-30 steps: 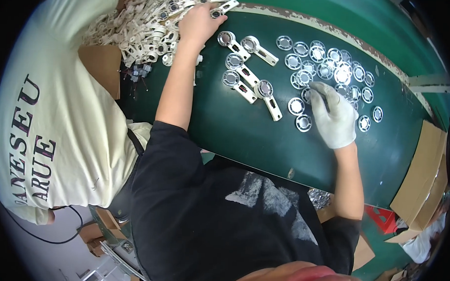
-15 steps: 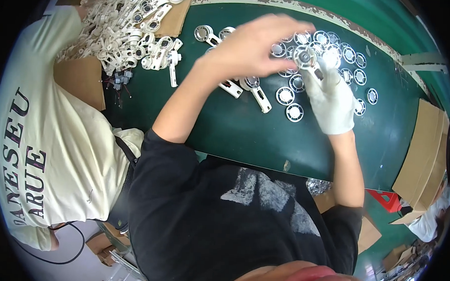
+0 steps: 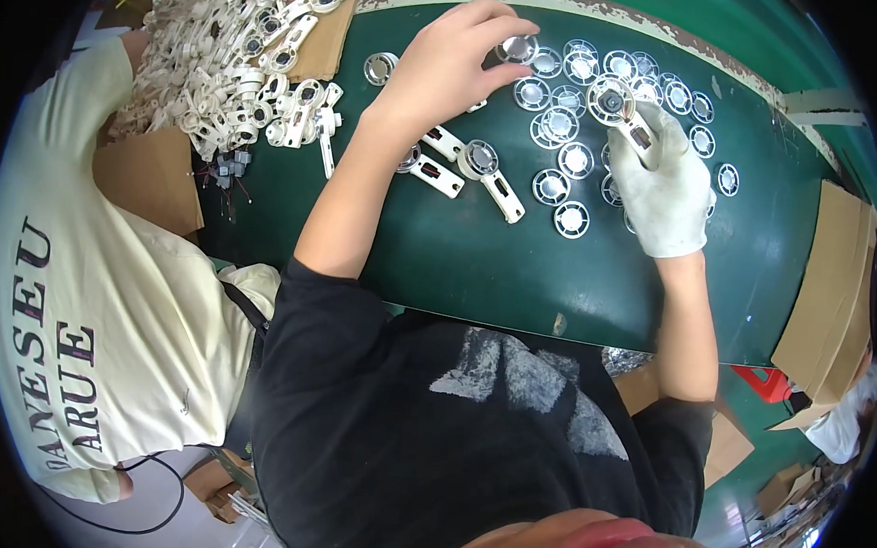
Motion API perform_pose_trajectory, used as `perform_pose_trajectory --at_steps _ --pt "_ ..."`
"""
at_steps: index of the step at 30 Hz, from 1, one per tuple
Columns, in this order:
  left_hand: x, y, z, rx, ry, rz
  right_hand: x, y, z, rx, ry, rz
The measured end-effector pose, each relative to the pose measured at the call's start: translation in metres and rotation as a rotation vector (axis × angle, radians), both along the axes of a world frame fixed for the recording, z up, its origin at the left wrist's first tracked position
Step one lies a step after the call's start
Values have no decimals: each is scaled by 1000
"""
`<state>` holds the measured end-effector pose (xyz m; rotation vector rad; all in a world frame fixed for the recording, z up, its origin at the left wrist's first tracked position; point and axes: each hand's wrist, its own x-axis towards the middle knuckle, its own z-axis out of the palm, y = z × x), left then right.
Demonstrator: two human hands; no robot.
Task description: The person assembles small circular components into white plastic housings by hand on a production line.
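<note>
Two hands over dark green matte bench (image 3: 458,265). Right hand (image 3: 665,190), in white knit glove, fingers closed round cream plastic handle part with round metal-rimmed head (image 3: 620,111), head up and tilted toward left hand. Left hand (image 3: 446,67), bare, fingers pinching shiny round metal disc (image 3: 517,51) at top of the disc field.

Loose round metal discs with glossy white centres (image 3: 575,161) lie flat in a scatter between and under both hands. Two more cream handle parts (image 3: 495,175) lie flat just below left wrist, touching each other at the heads. Tangled heap of the same cream handle parts (image 3: 243,64) sits upper left, partly on brown cardboard sheet (image 3: 336,39).

Versus 0.5 s ago: left hand has come down from mid-air onto a disc; right hand now shows the handle part clearly raised.

Worn, chipped bench edge (image 3: 602,7) runs along the top. Flat cardboard pieces (image 3: 829,288) at right edge. Bare bench in front of both hands, toward the body. Another person in pale yellow shirt (image 3: 100,291) close on the left.
</note>
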<state>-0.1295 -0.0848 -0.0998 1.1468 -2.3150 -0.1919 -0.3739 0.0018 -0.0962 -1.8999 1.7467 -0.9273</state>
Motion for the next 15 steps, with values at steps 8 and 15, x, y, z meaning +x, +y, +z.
perform_pose_trajectory --at_steps 8,15 --pt "-28 36 36 -47 275 -329 4 3 10 40 57 51" --pt "-44 40 26 -88 279 -326 -6 10 1 -124 44 152"
